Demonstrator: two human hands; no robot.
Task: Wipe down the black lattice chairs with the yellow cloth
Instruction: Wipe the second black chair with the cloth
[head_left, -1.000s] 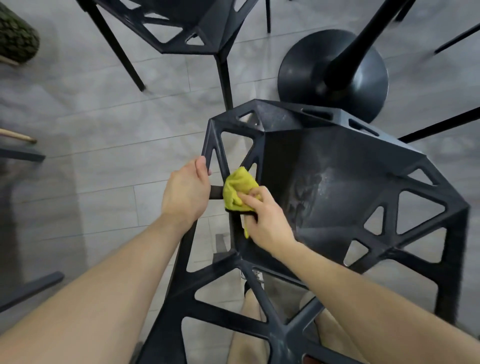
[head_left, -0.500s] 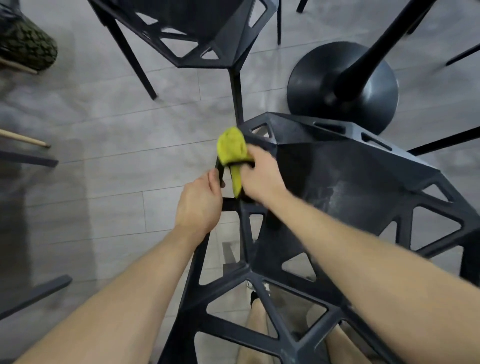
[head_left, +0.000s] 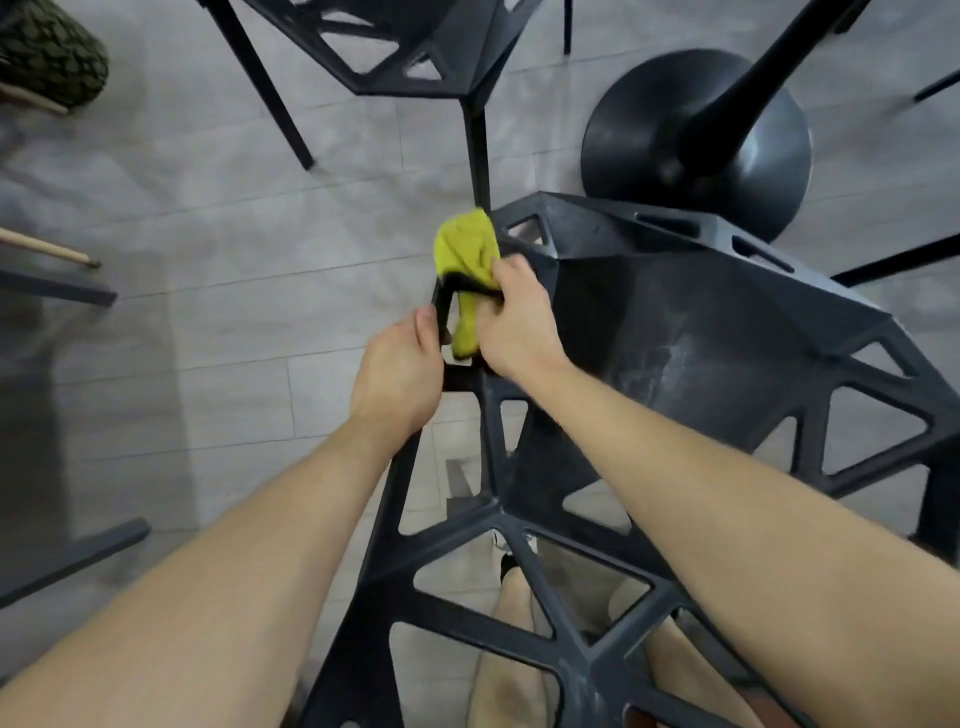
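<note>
Our crumpled yellow cloth (head_left: 466, 248) is bunched over the corner strut of the black lattice chair (head_left: 717, 332). It's sitting at roughly 11 o'clock from our right hand (head_left: 519, 325), which has its fingers curled round the cloth, pinching it against the frame. Our left hand (head_left: 397, 374) is at about 7 o'clock from the cloth, close beside the right one, fingers wrapped round the chair's side strut. A second black lattice chair (head_left: 415, 52) stands at 12 o'clock.

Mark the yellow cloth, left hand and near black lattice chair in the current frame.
yellow cloth (head_left: 465, 244): head view, bunched upper fold.
left hand (head_left: 397, 376): head view, back of the hand.
near black lattice chair (head_left: 701, 322): head view, dusty seat pan.
</note>
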